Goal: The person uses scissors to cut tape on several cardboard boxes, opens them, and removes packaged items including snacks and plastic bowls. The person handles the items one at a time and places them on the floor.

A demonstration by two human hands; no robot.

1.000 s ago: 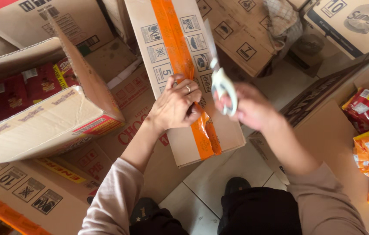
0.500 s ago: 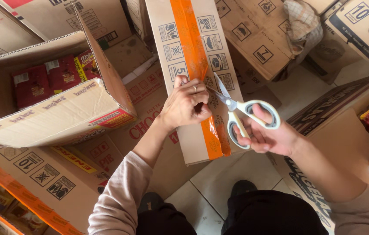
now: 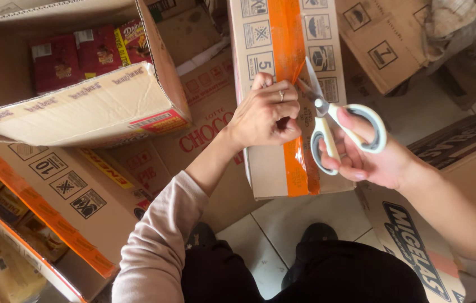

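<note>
Compared with half a second earlier, the scissors [image 3: 336,126] are seen carried further up the sealed carton [image 3: 266,168], their open blades now set against the orange tape [image 3: 294,163] just beside the left hand's knuckles; a second earlier they were held closed and clear of the tape. The left hand [image 3: 263,115] is pressed on the carton's top, its fingers curled shut and pinching a loosened fold of tape at the carton's centre line. The right hand [image 3: 370,160] is placed to the right of the carton, over its edge, with fingers and thumb threaded through the white handle loops and closed around them.

One pair of scissors is shown, and one strip of orange tape, laid lengthwise down the carton. To the left of the carton, one open box [image 3: 75,84] is seen holding at least three dark red packets [image 3: 75,56]. Below that, further left of the carton, a second box with orange tape [image 3: 64,191] is laid. Beyond the carton's far right corner, more cardboard boxes [image 3: 384,45] are stacked; their number cannot be told. A printed carton flap [image 3: 417,235] is found to the lower right of the carton, under the right forearm.
</note>
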